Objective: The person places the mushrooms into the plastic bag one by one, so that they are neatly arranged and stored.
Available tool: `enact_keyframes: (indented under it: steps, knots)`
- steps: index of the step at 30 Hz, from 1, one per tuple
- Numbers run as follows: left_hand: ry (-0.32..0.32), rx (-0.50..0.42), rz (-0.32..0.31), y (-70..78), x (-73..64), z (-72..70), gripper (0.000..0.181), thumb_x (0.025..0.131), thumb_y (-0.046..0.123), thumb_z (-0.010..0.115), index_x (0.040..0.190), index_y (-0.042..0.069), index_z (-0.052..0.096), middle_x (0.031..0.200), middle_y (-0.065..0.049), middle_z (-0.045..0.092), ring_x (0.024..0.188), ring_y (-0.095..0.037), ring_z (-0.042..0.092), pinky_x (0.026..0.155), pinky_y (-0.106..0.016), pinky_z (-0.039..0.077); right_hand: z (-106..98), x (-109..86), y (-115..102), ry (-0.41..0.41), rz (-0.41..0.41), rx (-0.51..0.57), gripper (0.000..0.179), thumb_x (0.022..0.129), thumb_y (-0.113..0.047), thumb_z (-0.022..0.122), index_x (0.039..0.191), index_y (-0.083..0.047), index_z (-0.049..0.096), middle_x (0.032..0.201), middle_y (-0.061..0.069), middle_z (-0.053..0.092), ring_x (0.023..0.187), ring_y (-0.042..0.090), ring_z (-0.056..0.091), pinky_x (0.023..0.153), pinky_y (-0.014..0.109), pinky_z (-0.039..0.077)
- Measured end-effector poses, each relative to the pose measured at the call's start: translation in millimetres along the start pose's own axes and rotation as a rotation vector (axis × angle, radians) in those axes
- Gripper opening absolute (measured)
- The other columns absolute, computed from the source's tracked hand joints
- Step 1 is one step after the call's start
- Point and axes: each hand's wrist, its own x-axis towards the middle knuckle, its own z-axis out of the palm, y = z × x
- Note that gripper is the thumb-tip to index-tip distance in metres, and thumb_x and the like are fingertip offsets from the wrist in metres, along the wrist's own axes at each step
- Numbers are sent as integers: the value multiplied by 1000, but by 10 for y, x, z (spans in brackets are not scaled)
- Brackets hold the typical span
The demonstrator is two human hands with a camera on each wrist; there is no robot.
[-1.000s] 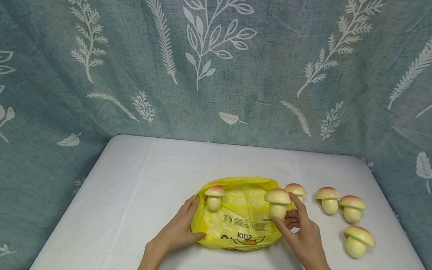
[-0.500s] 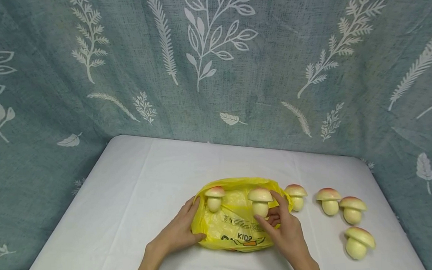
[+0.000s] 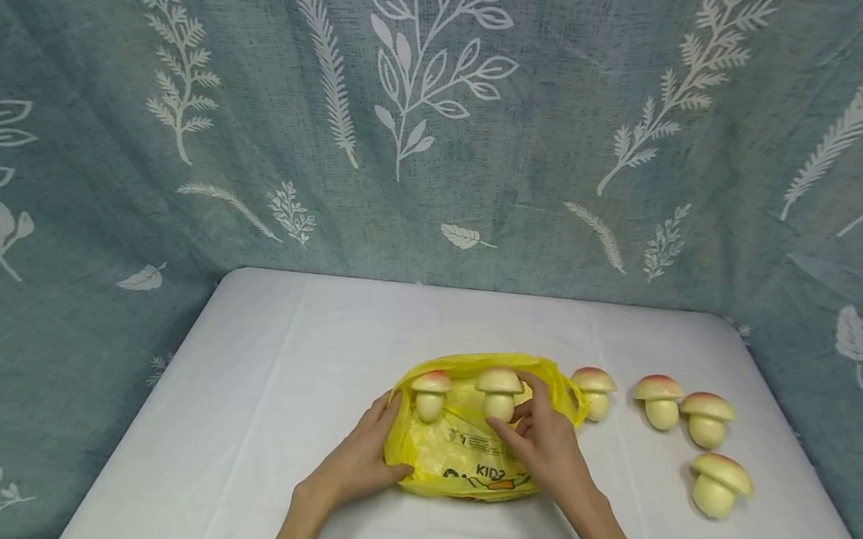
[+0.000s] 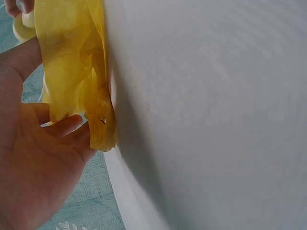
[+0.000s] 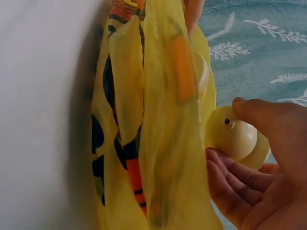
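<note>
In the head view a yellow plastic bag point(image 3: 481, 443) lies with its mouth spread wide, printed near its front. My left hand point(image 3: 365, 454) holds the bag's left side; in the left wrist view its fingers point(image 4: 64, 127) curl at the thin plastic. A toy mushroom point(image 3: 430, 396) with a reddish cap sits inside the bag at the left. My right hand point(image 3: 541, 433) pinches another toy mushroom point(image 3: 498, 390) by the stem, over the bag's mouth. In the right wrist view this mushroom's round stem end point(image 5: 235, 132), with a small dark hole, shows between thumb and fingers.
Just right of the bag stands a toy mushroom point(image 3: 594, 392). Farther right on the white-covered table point(image 3: 260, 398) are more mushrooms point(image 3: 660, 402), one of them leaning point(image 3: 717, 485). A green leaf-patterned curtain point(image 3: 302, 145) hangs behind and at the sides.
My right hand has carried its mushroom leftward from the bag's right edge to over the mouth, closer to the mushroom inside. The left hand has stayed at the bag's left side.
</note>
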Motion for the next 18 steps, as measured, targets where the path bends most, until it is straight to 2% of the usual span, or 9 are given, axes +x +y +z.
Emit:
enact_keyframes:
  steps: [11, 18]
  knots:
    - [4, 9, 7, -7, 2, -6, 100, 83, 32, 76, 158, 4, 17, 164, -11, 14, 148, -27, 18, 117, -45, 24, 135, 143, 5, -106, 56, -43, 77, 87, -32, 77, 146, -9, 33, 83, 1, 63, 59, 7, 55, 52, 25, 48]
    - [6, -1, 3, 0, -3, 2, 100, 82, 31, 76, 158, 3, 18, 163, -11, 15, 148, -27, 19, 116, -46, 25, 180, 191, 11, -136, 47, -68, 77, 88, -30, 77, 146, -7, 32, 79, 0, 62, 58, 8, 54, 53, 27, 47]
